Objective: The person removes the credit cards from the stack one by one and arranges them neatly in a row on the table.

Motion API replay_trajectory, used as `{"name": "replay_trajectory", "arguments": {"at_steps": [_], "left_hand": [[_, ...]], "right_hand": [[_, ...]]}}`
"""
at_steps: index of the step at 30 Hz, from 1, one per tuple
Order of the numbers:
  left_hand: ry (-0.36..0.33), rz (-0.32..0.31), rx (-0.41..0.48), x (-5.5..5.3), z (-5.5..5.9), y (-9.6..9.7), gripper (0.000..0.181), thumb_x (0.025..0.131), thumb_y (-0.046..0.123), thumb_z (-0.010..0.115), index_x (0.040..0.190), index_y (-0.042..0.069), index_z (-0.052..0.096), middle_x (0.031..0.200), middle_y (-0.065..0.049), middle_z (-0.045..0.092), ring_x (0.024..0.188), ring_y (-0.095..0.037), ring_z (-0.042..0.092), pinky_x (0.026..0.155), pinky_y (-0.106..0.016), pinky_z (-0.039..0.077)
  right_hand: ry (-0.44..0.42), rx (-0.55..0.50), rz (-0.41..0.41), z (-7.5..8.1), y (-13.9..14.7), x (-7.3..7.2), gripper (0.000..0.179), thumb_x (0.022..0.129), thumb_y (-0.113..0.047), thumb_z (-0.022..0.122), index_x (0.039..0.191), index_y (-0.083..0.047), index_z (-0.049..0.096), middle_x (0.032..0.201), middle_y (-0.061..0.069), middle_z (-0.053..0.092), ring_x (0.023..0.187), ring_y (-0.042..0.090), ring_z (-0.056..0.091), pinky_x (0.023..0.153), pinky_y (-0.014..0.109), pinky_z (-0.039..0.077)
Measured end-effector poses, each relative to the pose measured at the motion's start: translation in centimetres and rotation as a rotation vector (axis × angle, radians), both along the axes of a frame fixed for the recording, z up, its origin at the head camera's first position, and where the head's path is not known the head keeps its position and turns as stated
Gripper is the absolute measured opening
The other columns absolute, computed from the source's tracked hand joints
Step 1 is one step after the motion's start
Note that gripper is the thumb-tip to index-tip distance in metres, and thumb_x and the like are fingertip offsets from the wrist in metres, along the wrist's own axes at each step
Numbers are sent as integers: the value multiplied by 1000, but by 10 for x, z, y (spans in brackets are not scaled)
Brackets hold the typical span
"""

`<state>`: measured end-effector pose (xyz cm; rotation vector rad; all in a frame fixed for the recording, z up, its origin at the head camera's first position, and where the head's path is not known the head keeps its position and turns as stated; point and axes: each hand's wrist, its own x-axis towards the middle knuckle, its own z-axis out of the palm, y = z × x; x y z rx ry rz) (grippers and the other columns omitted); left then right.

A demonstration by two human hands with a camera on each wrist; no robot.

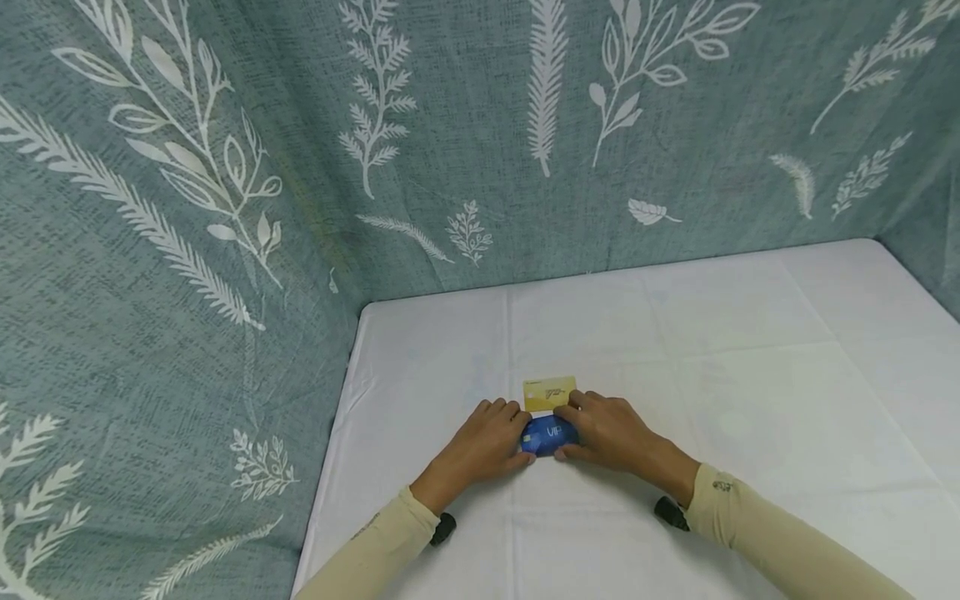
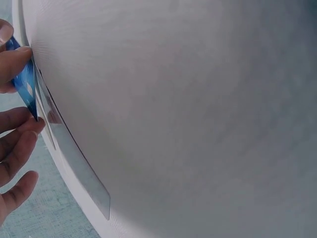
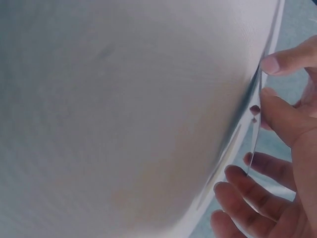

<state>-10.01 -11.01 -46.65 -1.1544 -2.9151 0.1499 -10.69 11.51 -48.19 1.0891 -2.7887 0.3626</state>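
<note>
A blue card (image 1: 547,433) marked "VIP" is held between both hands above the near part of a white-covered table (image 1: 675,358). Its left end is pinched by the thumb and fingers of the left hand (image 1: 486,437), and its right end is gripped in the same way by the right hand (image 1: 611,429). In the left wrist view the card is seen tilted, nearly edge-on; whether it is touched by the cloth at any point cannot be told. Just beyond it, a yellow card (image 1: 547,392) is laid flat on the table, its right edge partly covered by the right hand's fingers; whether it is touched by them cannot be told. Both forearms are covered by pale sleeves (image 1: 780,529). The table is backed by a green curtain (image 1: 465,125) printed with white leaves.
</note>
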Motion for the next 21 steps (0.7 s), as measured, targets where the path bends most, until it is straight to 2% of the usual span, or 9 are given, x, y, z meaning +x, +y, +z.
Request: {"name": "replay_trajectory", "arguments": {"at_steps": [21], "left_hand": [[26,-7,9,1,1,0,54,85,52,63,117,10,60,107,-3,60,93,-17,53,82,-34,43]], "right_hand": [[18,2,4,-1,-1,1,57,76,-53,72,116,-14,64,97,3,58,76,13,55,57,28,46]]}}
